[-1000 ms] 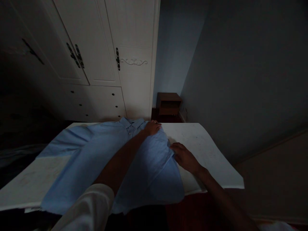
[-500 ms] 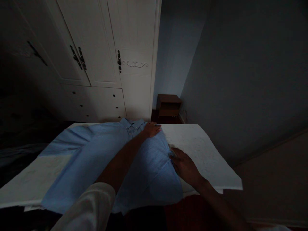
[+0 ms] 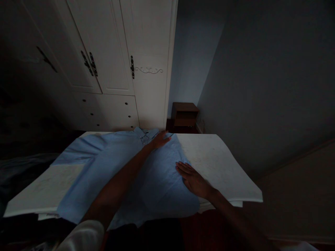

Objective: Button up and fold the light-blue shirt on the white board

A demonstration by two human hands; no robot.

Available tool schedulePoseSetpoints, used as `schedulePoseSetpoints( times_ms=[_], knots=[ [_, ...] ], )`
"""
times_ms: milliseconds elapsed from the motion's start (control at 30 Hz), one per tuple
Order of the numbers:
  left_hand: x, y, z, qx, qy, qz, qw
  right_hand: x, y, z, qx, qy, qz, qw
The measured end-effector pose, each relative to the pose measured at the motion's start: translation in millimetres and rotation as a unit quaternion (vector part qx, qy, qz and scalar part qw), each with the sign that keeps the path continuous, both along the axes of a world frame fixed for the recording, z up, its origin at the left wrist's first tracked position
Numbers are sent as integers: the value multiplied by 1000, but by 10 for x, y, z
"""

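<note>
A light blue collared shirt [image 3: 115, 157] lies spread on a white-topped table [image 3: 217, 164], its collar at the far edge and its hem hanging over the near edge. One short sleeve stretches out to the left. My left hand [image 3: 160, 140] rests on the shirt just right of the collar, fingers extended. Lower down, my right hand [image 3: 192, 178] lies flat on the shirt's right side, its fingers stretched toward the left. Neither hand grips the cloth. The right sleeve is not visible as a separate shape.
Beyond the table stands a white wardrobe [image 3: 151, 94] with dark handles and drawers. A small brown nightstand [image 3: 185, 113] sits in the corner by the grey wall [image 3: 261, 87]. Dark fabric [image 3: 23, 170] lies in shadow at the left.
My right hand has let go of the shirt's right edge and now lies flat on the cloth. My left hand has shifted slightly left, and that side of the shirt looks smoother.
</note>
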State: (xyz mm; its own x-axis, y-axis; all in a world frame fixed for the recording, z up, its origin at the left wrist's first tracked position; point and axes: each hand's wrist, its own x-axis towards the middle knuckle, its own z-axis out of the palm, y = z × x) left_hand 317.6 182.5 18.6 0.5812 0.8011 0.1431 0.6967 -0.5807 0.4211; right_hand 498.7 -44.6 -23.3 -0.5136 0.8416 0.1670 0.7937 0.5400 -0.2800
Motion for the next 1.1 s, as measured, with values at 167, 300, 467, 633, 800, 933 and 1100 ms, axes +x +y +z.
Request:
schedulePoseSetpoints(
  times_ms=[167, 300, 467, 633, 800, 933, 1100],
  knots=[
    [-776, -765, 93, -63, -175, 69, 980, 5, -7, -42, 12, 11, 5, 1000],
    [-1582, -1810, -48, -53, -387, 252, 885, 37, 6, -57, 8, 24, 3, 1000],
    [-2263, -3015, -628, -10, -359, 455, 815, -50, 191, 110, -11, 28, -48, 998],
    [-2363, -3442, -1089, 23, -274, 471, 838, -345, 667, 240, 35, 32, -104, 993],
    [-2257, -3287, -1255, 39, -230, 460, 857, -630, 1170, 176, 36, -4, -180, 983],
    [-2285, -3163, -1336, 42, -237, 448, 861, -695, 1383, 68, 19, -63, -266, 962],
    [-2472, -3329, -1154, -8, -300, 386, 872, -637, 1443, -25, 2, -98, -271, 957]
  ],
)
